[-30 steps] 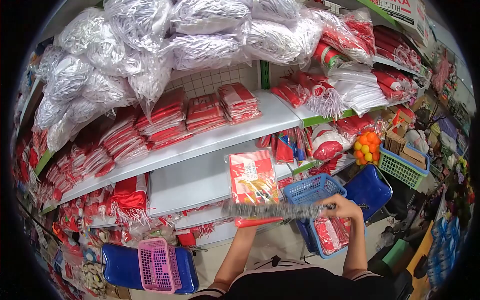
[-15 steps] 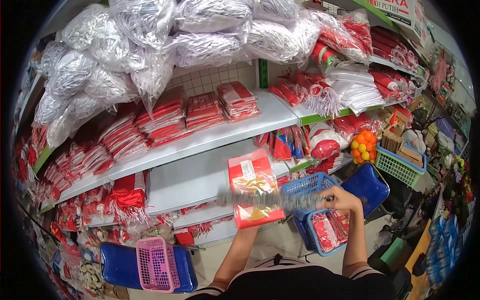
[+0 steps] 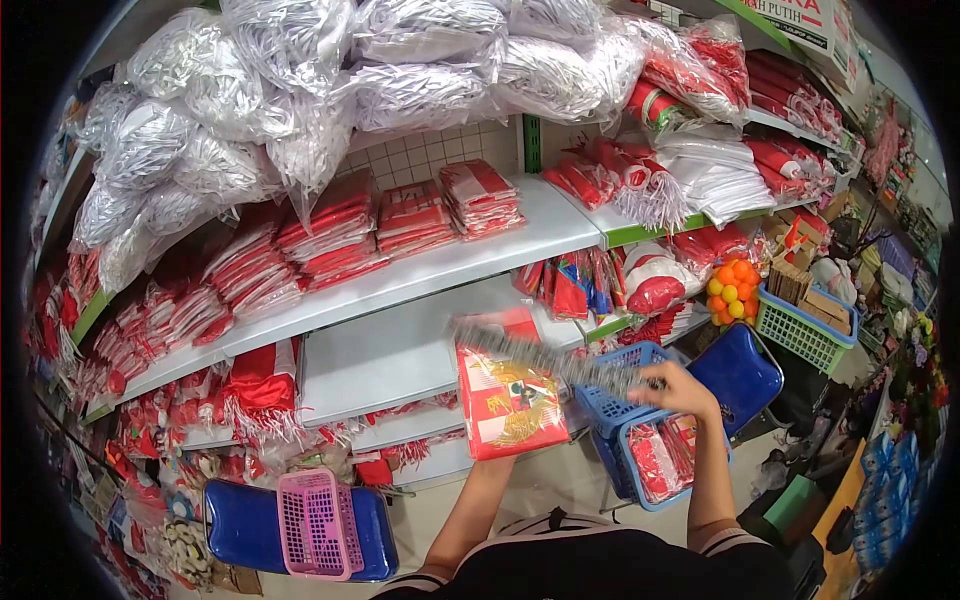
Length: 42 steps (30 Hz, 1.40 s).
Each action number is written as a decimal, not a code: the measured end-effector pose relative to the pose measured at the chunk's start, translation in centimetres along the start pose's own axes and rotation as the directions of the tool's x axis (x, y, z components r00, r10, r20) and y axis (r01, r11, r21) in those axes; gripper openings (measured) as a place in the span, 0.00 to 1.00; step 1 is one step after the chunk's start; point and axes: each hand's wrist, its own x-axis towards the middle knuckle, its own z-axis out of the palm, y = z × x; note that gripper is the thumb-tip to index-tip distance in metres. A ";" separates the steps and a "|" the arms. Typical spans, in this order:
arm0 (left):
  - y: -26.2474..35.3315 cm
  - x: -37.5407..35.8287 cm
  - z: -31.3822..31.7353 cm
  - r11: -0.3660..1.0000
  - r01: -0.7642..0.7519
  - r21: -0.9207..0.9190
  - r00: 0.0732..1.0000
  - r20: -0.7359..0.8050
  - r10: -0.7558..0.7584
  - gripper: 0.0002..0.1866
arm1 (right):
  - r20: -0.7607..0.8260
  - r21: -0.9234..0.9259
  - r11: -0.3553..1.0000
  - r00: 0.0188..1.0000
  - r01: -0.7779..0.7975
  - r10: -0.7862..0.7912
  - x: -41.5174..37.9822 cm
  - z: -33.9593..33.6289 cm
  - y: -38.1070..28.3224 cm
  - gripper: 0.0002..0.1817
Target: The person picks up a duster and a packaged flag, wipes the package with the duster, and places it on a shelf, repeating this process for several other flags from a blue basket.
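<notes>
In front of me is a flat red packet (image 3: 510,435) in clear plastic, with white and gold print on its face. My left hand (image 3: 494,466) holds it up from below and behind, so most of the fingers are hidden by it. My right hand (image 3: 672,388) is wrapped round the dark end of a long grey, bristly-looking stick (image 3: 600,374), smeared by motion. The stick slants up to the left and its far part passes across the packet's upper face.
Stacks of red packets (image 3: 480,200) line the upper shelf (image 3: 560,228), under bags of white strips (image 3: 430,95). Blue baskets (image 3: 628,445) stand to the right beside a blue stool (image 3: 740,378). A pink basket (image 3: 320,525) rests on another blue stool (image 3: 240,520) at lower left.
The stick has swung from nearly level across the packet's middle to a slant, its far end higher. My right hand has shifted slightly; the packet stays nearly in place.
</notes>
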 end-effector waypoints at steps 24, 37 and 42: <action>-1.3 0.5 0.2 0.983 0.089 0.160 0.996 -0.023 -0.086 0.25 | -0.381 -0.137 0.971 0.916 -0.194 0.129 2.1 3.0 1.4 0.24; -0.5 -0.3 2.2 0.886 0.008 0.463 0.934 -0.321 0.159 0.26 | -0.229 0.798 0.601 0.902 -0.042 0.366 2.9 9.8 -3.1 0.18; -2.0 -1.6 -1.0 0.992 0.130 -0.004 0.991 0.043 -0.130 0.27 | -0.197 0.892 0.450 0.926 0.033 0.322 3.2 10.1 -4.0 0.27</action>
